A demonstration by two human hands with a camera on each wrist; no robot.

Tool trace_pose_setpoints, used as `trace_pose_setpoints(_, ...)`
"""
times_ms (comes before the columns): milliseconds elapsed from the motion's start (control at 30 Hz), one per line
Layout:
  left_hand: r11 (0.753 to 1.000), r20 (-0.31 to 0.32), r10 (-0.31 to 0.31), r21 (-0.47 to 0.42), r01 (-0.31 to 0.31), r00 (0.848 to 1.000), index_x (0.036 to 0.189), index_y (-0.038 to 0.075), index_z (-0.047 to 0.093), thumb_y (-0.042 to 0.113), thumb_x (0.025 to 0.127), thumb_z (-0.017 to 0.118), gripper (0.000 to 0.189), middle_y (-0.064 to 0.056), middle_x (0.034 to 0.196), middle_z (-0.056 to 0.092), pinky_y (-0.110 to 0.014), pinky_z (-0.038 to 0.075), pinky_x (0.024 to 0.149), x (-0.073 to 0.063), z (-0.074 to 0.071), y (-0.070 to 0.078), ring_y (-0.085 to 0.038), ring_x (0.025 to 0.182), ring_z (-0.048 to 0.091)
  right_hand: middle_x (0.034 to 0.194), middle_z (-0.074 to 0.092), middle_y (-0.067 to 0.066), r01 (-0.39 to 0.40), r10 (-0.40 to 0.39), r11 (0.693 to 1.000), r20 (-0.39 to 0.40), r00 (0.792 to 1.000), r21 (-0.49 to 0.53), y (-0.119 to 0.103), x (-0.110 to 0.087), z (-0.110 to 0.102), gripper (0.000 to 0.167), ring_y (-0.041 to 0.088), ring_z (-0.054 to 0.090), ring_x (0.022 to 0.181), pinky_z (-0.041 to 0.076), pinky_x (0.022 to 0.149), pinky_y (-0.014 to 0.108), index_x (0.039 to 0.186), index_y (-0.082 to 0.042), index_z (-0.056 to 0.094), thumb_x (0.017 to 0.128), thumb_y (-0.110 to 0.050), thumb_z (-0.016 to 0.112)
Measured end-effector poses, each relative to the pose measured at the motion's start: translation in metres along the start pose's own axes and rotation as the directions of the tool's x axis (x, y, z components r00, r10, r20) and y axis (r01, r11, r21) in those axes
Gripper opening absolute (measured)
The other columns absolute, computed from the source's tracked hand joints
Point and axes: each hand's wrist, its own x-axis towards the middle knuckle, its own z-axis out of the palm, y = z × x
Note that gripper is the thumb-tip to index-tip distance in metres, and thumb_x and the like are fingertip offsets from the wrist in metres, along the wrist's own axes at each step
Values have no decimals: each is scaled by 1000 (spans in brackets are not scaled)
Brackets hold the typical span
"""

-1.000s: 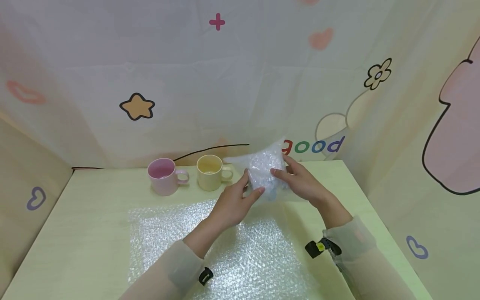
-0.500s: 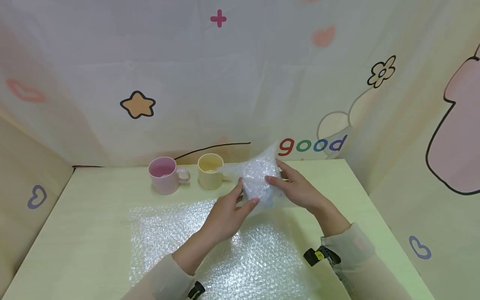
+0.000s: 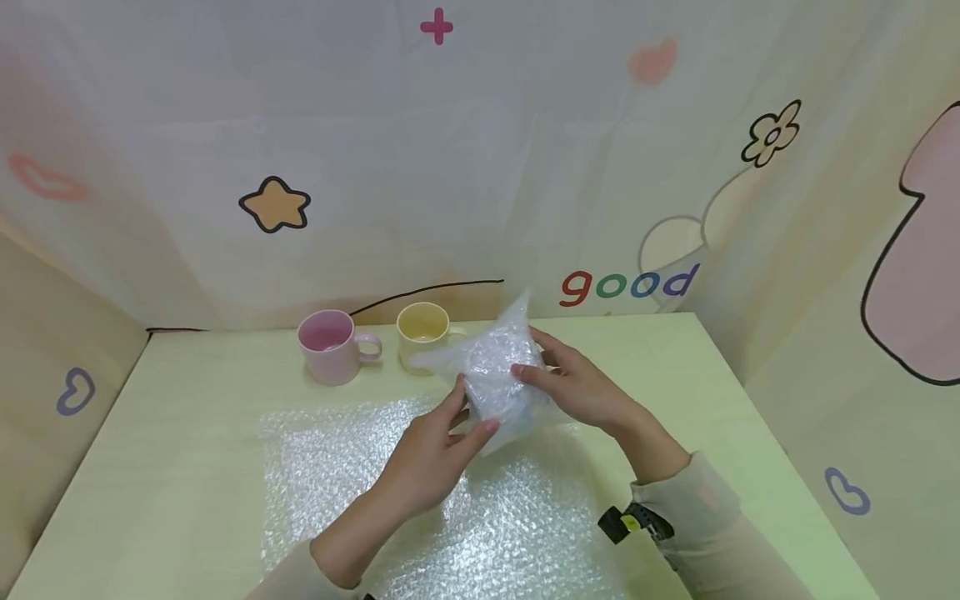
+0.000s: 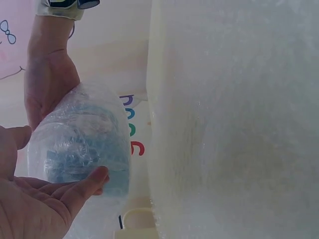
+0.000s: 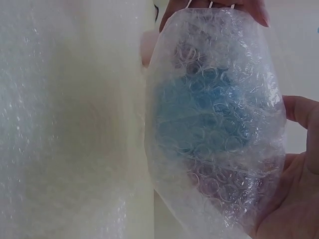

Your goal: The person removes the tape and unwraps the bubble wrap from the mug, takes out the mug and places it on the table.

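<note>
A bubble-wrapped bundle [image 3: 495,375] is held up above the table between both hands. Something blue shows through its clear layers in both wrist views, most plainly in the right one [image 5: 199,114]. My left hand [image 3: 427,462] grips its near left side, thumb in front and fingers behind. On the opposite side, my right hand [image 3: 581,383] holds it with the thumb across the front face. Loose corners of wrap stick out at the top and left. Beneath lies a flat sheet of bubble wrap [image 3: 337,450].
At the back of the pale table [image 3: 150,467] stand a pink mug [image 3: 330,358] and a yellow mug [image 3: 420,342], handles to the right. A loose corner of the bundle overlaps the yellow mug in the head view. A printed cloth [image 3: 375,167] hangs behind.
Both hands have moved left and a little nearer with the bundle, which tilts slightly as it goes. The mugs and the flat sheet stay put.
</note>
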Motion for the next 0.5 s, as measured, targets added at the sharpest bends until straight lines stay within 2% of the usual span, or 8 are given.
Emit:
trace_pose_setpoints(167, 999, 2, 4, -44, -4, 1000, 166, 12, 18, 58, 102, 56, 88, -12, 159, 47, -40, 59, 99, -11, -3, -8, -31, 129, 65, 148, 54, 17, 8, -8, 1000, 18, 1000, -16, -2, 0, 9, 73, 32, 67, 120, 60, 97, 49, 165, -30, 25, 103, -40, 62)
trace_pose_setpoints(400, 998, -26, 0, -66, -2, 1000, 165, 20, 25, 52, 101, 61, 80, -7, 159, 49, -35, 59, 99, -26, -7, -17, -28, 134, 62, 144, 58, 15, 26, -25, 1000, 49, 998, -17, -1, 0, 22, 71, 30, 67, 119, 61, 96, 46, 164, -29, 28, 103, -40, 62)
trace_pose_setpoints(500, 998, -34, -15, -56, 13, 999, 164, 18, 28, 51, 100, 63, 79, -10, 157, 52, -38, 59, 99, -34, -8, -19, -28, 132, 63, 143, 59, 14, 26, -25, 999, 57, 998, -22, 0, 0, 28, 71, 28, 67, 117, 61, 95, 46, 164, -28, 28, 103, -40, 62)
